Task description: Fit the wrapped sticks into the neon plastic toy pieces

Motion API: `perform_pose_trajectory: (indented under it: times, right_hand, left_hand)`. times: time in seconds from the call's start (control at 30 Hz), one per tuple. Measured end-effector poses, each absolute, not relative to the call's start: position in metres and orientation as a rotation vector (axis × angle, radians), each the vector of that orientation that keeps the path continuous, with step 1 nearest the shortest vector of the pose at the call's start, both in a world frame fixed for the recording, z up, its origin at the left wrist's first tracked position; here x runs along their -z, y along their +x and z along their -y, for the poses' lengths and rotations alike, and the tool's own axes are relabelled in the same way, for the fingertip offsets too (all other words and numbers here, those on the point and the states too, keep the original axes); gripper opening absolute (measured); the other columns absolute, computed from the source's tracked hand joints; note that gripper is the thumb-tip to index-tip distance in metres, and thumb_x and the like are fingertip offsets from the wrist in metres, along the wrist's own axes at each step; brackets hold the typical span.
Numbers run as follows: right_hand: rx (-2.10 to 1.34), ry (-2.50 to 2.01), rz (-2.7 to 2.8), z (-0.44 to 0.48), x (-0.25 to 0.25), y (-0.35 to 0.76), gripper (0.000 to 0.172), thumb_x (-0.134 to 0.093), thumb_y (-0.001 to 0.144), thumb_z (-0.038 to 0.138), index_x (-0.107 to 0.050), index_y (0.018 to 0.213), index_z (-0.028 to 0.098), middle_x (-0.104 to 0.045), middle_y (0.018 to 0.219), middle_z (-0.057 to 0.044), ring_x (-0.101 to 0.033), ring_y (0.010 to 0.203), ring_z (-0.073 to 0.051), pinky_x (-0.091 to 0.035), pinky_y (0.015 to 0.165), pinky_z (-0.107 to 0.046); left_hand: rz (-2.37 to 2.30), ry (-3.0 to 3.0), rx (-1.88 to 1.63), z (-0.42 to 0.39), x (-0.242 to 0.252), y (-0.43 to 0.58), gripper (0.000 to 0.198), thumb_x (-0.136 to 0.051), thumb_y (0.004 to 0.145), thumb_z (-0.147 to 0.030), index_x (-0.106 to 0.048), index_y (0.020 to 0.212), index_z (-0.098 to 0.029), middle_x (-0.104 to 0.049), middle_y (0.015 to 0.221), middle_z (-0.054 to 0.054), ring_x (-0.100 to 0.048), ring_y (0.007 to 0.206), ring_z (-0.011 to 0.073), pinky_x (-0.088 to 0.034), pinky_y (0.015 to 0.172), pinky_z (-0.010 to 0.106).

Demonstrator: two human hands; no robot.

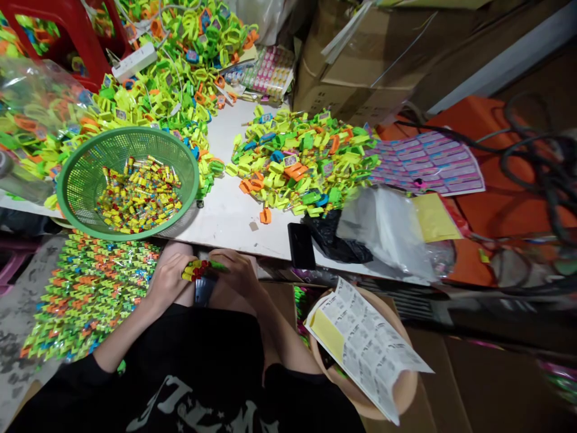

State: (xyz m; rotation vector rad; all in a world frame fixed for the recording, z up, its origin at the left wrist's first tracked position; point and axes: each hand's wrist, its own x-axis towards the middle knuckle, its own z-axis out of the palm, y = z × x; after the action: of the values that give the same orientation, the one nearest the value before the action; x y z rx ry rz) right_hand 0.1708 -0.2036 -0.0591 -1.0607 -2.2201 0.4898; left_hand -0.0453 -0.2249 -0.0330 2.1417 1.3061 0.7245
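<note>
In front of my lap, my left hand (pixel 169 278) is closed around several small yellow-and-red tubes (pixel 193 271), their ends sticking out toward the right. My right hand (pixel 238 273) is closed on a small green plastic piece (pixel 218 265), close beside the tubes. Its exact kind is mostly hidden by the fingers. More tubes like these lie in a green mesh basket (pixel 76 183) on the table edge, up and left of my hands. A heap of yellow, green, orange and blue plastic toy watches (pixel 306 162) lies on the white table (pixel 234 231) ahead.
A larger pile of toy watches (pixel 198 42) covers the table's back left, near a red stool (pixel 81 36) and white power strip (pixel 134 62). A black phone (pixel 302 246) and plastic bags (pixel 383 225) lie right. Printed sheets (pixel 369 349) rest over a round tub (pixel 408 391).
</note>
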Motion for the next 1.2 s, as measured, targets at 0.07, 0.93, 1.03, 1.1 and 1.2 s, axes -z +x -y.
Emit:
perform_pose_trajectory:
  times: [0.07,0.93,1.03,1.1,1.2]
  right_hand:
    - [-0.541,-1.040,2.220,0.205,0.058,0.172,0.016,-0.059,0.088,0.025,-0.066,0.103,0.023,-0.070,0.102,-0.004,-0.064,0.093,-0.018,-0.051,0.080,-0.028]
    - [-1.168,-1.442,1.233,0.044,0.111,0.169,0.047,-0.062,0.074,0.047,-0.057,0.113,0.022,-0.056,0.118,-0.010,-0.061,0.078,-0.013,-0.053,0.057,-0.023]
    - [-1.220,-1.498,0.997,-0.012,0.104,0.146,0.047,-0.053,0.082,0.044,-0.050,0.122,0.020,-0.059,0.108,-0.008,-0.058,0.063,-0.009,-0.048,0.047,-0.019]
    - [-1.210,-1.516,0.962,-0.043,0.097,0.136,0.049,-0.052,0.084,0.040,-0.046,0.128,0.019,-0.060,0.104,-0.008,-0.055,0.058,-0.008,-0.046,0.045,-0.018]
    - [-1.221,-1.531,0.967,-0.069,0.096,0.125,0.051,-0.054,0.085,0.033,-0.042,0.131,0.015,-0.062,0.096,-0.008,-0.054,0.054,-0.008,-0.047,0.046,-0.020]
  left_hand:
    - [-1.294,2.131,-0.731,0.225,0.033,-0.044,0.020,-0.049,0.089,-0.025,-0.062,0.102,-0.016,-0.063,0.083,0.004,-0.059,0.080,0.0192,-0.046,0.073,0.030]
    - [-1.327,1.551,-0.513,0.243,0.075,-0.093,0.033,-0.051,0.083,-0.031,-0.055,0.114,-0.020,-0.074,0.091,0.003,-0.069,0.074,0.0166,-0.052,0.071,0.025]
    - [-1.346,1.485,-0.521,0.246,0.074,-0.094,0.024,-0.052,0.084,-0.034,-0.052,0.104,-0.021,-0.072,0.079,0.000,-0.068,0.064,0.0156,-0.052,0.066,0.025]
    - [-1.367,1.487,-0.538,0.246,0.074,-0.095,0.019,-0.053,0.084,-0.037,-0.052,0.095,-0.021,-0.069,0.070,-0.001,-0.067,0.063,0.0166,-0.051,0.064,0.025]
    - [-1.366,1.486,-0.539,0.244,0.076,-0.099,0.019,-0.052,0.084,-0.038,-0.055,0.091,-0.020,-0.065,0.066,-0.001,-0.065,0.058,0.0162,-0.049,0.060,0.025]
